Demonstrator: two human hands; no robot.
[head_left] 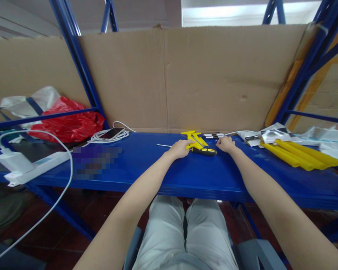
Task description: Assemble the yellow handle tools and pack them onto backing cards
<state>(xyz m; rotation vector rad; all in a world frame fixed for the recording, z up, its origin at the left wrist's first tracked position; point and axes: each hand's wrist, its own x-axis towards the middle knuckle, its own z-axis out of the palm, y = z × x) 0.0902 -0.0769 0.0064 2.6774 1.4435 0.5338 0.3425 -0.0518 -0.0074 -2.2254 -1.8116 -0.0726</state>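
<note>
On the blue table [146,165], my left hand [180,149] has its fingers closed on a yellow plastic part [196,141], roughly T-shaped with prongs. A screwdriver [205,151] with a black and yellow handle lies across the table there. Its metal shaft passes behind my left hand and its tip shows on the left. To the right of the handle, my right hand [225,144] rests with bent fingers pinched together; whatever may be in them is too small to make out. Small black and white strips [213,135] lie just behind, between the two hands.
Yellow tubes [304,153] and silver packets [275,133] lie to the right. On the left are a phone [112,132] on a coiled white cable [97,139], a power strip [42,167] and a red bag [70,120]. Cardboard [208,78] walls the back.
</note>
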